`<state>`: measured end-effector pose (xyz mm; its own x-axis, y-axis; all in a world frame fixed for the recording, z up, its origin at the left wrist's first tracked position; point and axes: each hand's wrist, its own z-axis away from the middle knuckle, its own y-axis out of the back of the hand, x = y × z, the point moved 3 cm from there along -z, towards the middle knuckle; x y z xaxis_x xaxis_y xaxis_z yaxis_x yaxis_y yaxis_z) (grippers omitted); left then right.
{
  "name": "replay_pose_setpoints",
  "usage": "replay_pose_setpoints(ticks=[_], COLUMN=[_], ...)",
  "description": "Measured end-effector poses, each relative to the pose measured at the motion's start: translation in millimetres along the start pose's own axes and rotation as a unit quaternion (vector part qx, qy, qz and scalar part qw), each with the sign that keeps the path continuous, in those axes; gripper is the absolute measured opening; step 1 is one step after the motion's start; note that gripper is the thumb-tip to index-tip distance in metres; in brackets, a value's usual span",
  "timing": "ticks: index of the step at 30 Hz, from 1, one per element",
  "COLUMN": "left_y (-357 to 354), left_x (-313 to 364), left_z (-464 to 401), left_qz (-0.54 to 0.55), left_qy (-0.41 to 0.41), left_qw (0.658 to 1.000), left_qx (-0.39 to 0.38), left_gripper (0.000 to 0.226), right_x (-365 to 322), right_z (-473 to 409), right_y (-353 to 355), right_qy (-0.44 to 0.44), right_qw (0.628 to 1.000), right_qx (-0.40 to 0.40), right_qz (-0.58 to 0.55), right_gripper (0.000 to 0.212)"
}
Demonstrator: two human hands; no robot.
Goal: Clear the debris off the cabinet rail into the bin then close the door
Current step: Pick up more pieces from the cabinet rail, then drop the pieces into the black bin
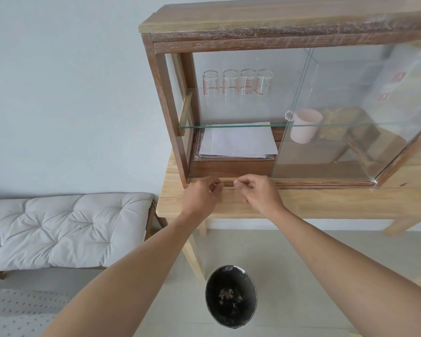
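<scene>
A wooden cabinet (165, 98) with sliding glass doors stands on a light wooden table (326, 200). Its left half stands open, the glass door (338, 113) slid to the right. Both hands sit at the bottom rail (229, 183). My left hand (202, 193) pinches at the rail near the left post, fingertips curled together. My right hand (258, 190) pinches a small pale bit of debris (236, 183) over the groove. On the floor below stands a black bin (231, 296) with scraps inside.
Inside the cabinet are several upturned measuring glasses (238, 82) on a glass shelf, white papers (238, 142) beneath, and a pink mug (304, 128) behind the door. A bench with a white tufted cushion (66, 227) stands left of the table.
</scene>
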<state>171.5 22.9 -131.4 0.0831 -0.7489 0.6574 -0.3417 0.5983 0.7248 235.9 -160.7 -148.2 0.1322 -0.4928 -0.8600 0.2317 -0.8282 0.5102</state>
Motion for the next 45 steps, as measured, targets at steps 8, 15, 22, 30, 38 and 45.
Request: replay_pose_setpoints(ticks=[8,15,22,30,38,45], left_y=[11,-6,-41,-83,-97,-78], left_x=[-9,-35,-66,-93,-106,-100], left_z=[54,117,159,176,163,146], left_qz=[0.015,0.044,0.011,-0.012,-0.010,0.011], left_qy=[-0.002,0.016,0.039,0.103,0.143,0.122], left_qw=[0.999,0.995,0.988,0.976,0.969,0.974], left_qx=[-0.033,-0.084,-0.147,-0.190,-0.202,-0.193], left_gripper=[0.021,0.020,0.022,0.021,0.034,0.036], right_x=[17,55,106,162,174,146], right_z=[65,122,160,175,162,148], right_y=[12,3,-26,-54,-59,-39], right_qy=[-0.048,-0.087,-0.109,-0.144,-0.165,-0.146], right_qw=[0.999,0.996,0.989,0.973,0.964,0.979], right_qx=[0.002,-0.017,-0.074,-0.148,-0.176,-0.113], right_qz=[-0.007,0.022,0.070,0.102,0.111,0.088], right_gripper=[0.015,0.011,0.011,0.015,0.024,0.025])
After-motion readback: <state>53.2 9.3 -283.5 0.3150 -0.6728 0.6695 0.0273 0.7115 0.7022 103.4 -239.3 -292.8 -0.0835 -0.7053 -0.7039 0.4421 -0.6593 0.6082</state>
